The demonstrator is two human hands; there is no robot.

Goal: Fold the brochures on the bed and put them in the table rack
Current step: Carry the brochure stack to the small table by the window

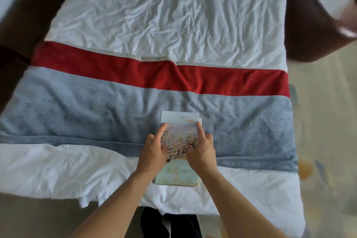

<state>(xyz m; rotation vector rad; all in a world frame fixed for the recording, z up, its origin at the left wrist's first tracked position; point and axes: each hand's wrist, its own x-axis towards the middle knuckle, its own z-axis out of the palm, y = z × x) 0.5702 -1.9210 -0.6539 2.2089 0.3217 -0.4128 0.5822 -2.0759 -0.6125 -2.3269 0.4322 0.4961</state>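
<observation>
The left hand (154, 152) and right hand (201, 150) cover the middle edges of the brochure (178, 141), hiding part of its blossom picture; whether more sheets lie beneath cannot be told, though a thin edge peeks out at its upper right. The small print near its top is too tiny to read. The bed (154, 15) is cut off at the top edge. A brown chair (309, 31) at upper right is smeared by blur and cropped by the right edge. Dark furniture (25, 15) at left is shadowed and indistinct
</observation>
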